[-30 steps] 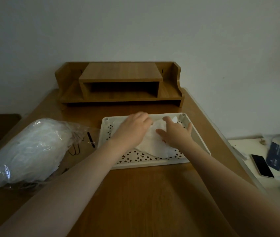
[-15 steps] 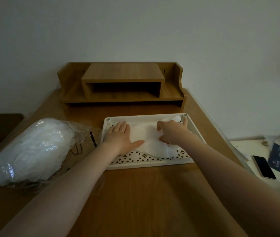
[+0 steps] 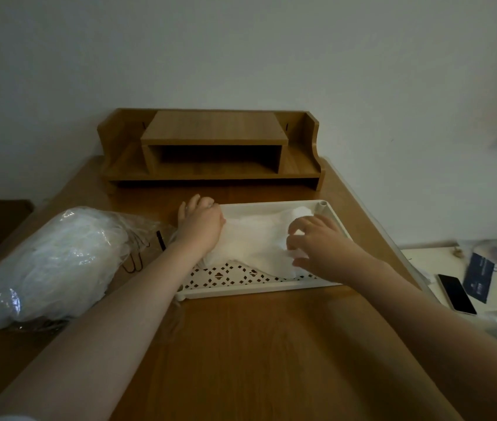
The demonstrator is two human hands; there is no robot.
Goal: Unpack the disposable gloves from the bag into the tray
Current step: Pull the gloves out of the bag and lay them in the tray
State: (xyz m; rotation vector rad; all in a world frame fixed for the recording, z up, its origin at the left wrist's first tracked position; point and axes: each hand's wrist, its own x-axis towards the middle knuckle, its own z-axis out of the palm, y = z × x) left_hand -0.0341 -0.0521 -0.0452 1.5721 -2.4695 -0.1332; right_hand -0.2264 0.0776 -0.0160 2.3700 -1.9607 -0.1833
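Gloves point(image 3: 253, 241) lie in white tray point(image 3: 271, 288) on tabletop point(image 3: 256, 344) | left hand point(image 3: 200, 224) presses them, fingers curled | right hand point(image 3: 317, 241) pinches them | bag point(image 3: 49, 262) left of tray | no legible writing

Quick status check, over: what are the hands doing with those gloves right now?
Both hands in tray: left hand and right hand on the gloves. Bag still bulging, left of tray. Nothing in the way.

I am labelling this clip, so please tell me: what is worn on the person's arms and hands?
Both forearms are bare up to the frame edge. The left hand and right hand wear no gloves, and no watch or bracelet shows. A small pale patch, perhaps a sleeve, shows at the bottom left.
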